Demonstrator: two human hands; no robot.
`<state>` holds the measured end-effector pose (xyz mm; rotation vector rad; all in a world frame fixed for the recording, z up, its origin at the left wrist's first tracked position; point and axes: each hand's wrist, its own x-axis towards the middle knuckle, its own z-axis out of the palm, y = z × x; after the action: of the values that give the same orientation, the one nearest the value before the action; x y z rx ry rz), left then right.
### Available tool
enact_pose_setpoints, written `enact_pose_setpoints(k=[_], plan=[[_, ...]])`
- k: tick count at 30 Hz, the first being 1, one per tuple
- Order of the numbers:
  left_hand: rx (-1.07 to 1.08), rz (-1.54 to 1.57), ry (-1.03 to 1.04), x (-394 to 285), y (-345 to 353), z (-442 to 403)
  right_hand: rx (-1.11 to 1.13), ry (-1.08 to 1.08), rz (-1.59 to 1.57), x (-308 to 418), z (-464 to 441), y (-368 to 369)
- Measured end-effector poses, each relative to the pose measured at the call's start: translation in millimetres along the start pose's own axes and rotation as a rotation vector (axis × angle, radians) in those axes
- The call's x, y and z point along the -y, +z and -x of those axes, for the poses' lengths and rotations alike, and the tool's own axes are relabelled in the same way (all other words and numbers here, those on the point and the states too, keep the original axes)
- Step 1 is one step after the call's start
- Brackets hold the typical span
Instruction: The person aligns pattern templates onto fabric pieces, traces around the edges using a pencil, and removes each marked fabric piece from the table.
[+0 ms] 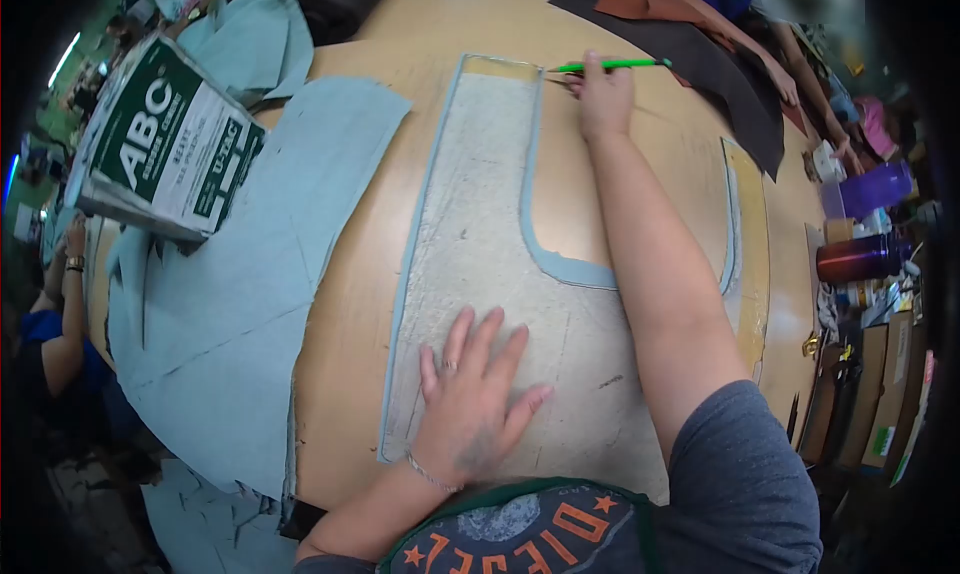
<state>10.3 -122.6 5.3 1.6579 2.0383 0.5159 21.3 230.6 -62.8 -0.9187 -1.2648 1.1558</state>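
A large U-shaped pale grey template with yellowish ends lies flat on the wooden table. Blue-grey material shows as a narrow border beyond its edges, underneath it. My left hand rests flat on the template's lower part, fingers spread, holding nothing. At the top of the left arm of the U, my right hand is closed around a green pencil. The pencil's tip is by the template's upper right corner. My right forearm passes over the template's right side and partly hides it.
On the left, an ABC-labelled tin stands on blue-grey sheets. Dark brown pieces lie at the far right, near another person's arm. A dark tumbler and a purple cup are at the right. Another person is at left.
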Motion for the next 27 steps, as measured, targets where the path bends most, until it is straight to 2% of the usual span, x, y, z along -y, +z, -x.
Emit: enact_pose_setpoints(k=[3,6,8,11,16,19,22,27], plan=[[-0.178,0.033,0.095,0.2,-11.5,-53.2,0.021,-0.058,0.119,4.8,4.4,7.3],[-0.407,0.002,0.245,12.6,-15.0,-137.9,-0.042,-0.071,-0.006,2.9,2.2,7.5],[-0.441,-0.095,0.175,26.8,-13.8,-196.9,-0.017,-0.069,-0.002,0.6,-1.0,5.6],[-0.336,-0.278,-0.122,38.8,-10.1,-241.2,0.062,-0.026,-0.017,-1.6,-1.9,5.7],[-0.289,-0.3,-0.181,43.5,-6.6,-245.0,0.206,0.013,-0.116,5.2,-14.4,23.4],[-0.304,-0.313,-0.169,42.9,-8.3,-248.1,0.329,-0.149,0.133,-6.0,-32.3,57.1],[-0.31,-0.262,-0.16,43.5,-7.3,-246.2,0.354,-0.201,0.292,-11.1,-39.2,80.0],[-0.328,-0.234,-0.151,43.5,-6.8,-246.4,0.419,-0.225,0.351,-14.0,-39.6,84.9]])
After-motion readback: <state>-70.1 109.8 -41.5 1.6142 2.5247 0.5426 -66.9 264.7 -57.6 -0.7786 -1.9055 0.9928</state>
